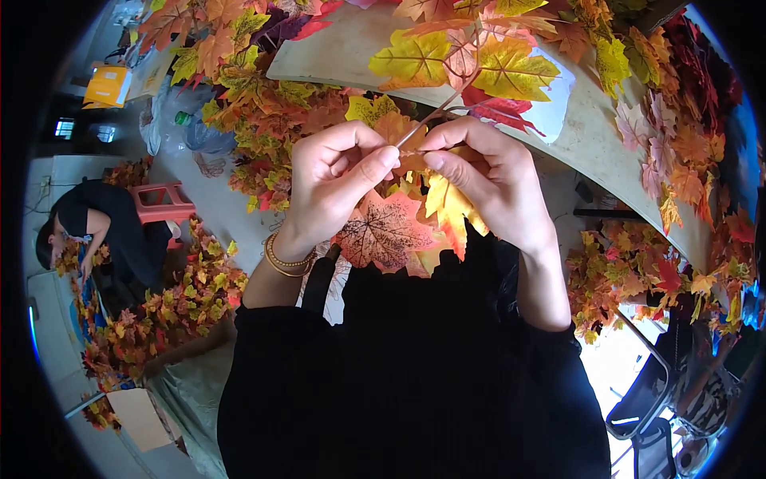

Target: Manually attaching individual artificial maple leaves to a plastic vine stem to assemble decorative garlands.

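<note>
Stem (437,114) of an artificial maple spray slants across the space in front of the chest, its lower end between the two hands, its long axis rising away from the person and toward the right. Yellow-green leaves (515,70) spread at its far end, one to each side, over the pale tabletop (610,160). The left hand (339,172) pinches the lower end of the stem between thumb and forefinger, with the other fingers curled in. The right hand (487,176), just beside it, has thumb and forefinger pressed together on a thin brown strand (412,152) that lies nearly crosswise between the fingertips. Below the hands hang a pink, dark-veined leaf (385,231) and a yellow leaf (452,209), close to the black top (415,375). The near edge of the tabletop bends from upper left down to the right, beyond the hands; they work on the person's side of it. A heap of orange and green leaves (271,104) crowds the left, and leaf clusters (686,156) drape over the right part. Room to move shows chiefly outward of each forearm, where floor (243,227) appears on the left. Farther left, a co-worker (120,231) bends beside a red stool (163,203).
</note>
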`<action>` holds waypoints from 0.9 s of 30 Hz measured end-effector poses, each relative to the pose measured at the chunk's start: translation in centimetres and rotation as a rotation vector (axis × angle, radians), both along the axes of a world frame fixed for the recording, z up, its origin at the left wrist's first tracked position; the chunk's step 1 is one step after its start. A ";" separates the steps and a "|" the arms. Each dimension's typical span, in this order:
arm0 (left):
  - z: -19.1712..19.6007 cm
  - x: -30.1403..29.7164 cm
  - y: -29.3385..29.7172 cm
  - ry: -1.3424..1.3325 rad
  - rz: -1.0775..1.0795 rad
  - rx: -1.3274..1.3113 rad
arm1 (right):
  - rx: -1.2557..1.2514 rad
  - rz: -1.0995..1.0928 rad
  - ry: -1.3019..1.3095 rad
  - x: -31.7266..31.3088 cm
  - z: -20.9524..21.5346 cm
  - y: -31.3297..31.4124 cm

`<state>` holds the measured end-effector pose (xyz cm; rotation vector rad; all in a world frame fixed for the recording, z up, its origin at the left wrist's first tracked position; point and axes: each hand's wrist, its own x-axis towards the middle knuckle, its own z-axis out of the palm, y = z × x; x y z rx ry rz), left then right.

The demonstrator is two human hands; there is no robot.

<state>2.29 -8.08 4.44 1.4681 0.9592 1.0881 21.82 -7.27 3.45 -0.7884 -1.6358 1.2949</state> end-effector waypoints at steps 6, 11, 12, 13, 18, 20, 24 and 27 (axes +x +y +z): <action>0.2 -0.1 0.0 0.007 -0.008 -0.033 | -0.009 0.006 -0.011 0.2 0.2 0.0; 0.3 0.0 -0.1 0.052 0.027 -0.008 | 0.015 0.021 -0.070 0.2 0.3 0.1; 0.3 0.0 -0.1 0.058 0.023 -0.015 | 0.010 0.026 -0.087 0.2 0.3 0.1; 0.3 0.0 -0.2 0.064 0.019 -0.022 | 0.009 0.025 -0.087 0.1 0.2 0.1; 0.1 -0.4 -0.3 0.048 0.028 -0.010 | 0.069 0.059 0.004 -0.6 -0.1 0.3; 0.0 -0.7 -0.5 0.048 0.056 -0.031 | -0.015 0.004 0.070 -1.1 -0.2 0.1; -0.1 -1.5 -0.7 0.104 0.120 0.034 | 0.144 -0.014 0.079 -2.4 -0.5 0.4; -0.1 -2.0 -1.0 0.109 0.117 0.045 | 0.255 -0.029 0.038 -2.8 -0.8 0.7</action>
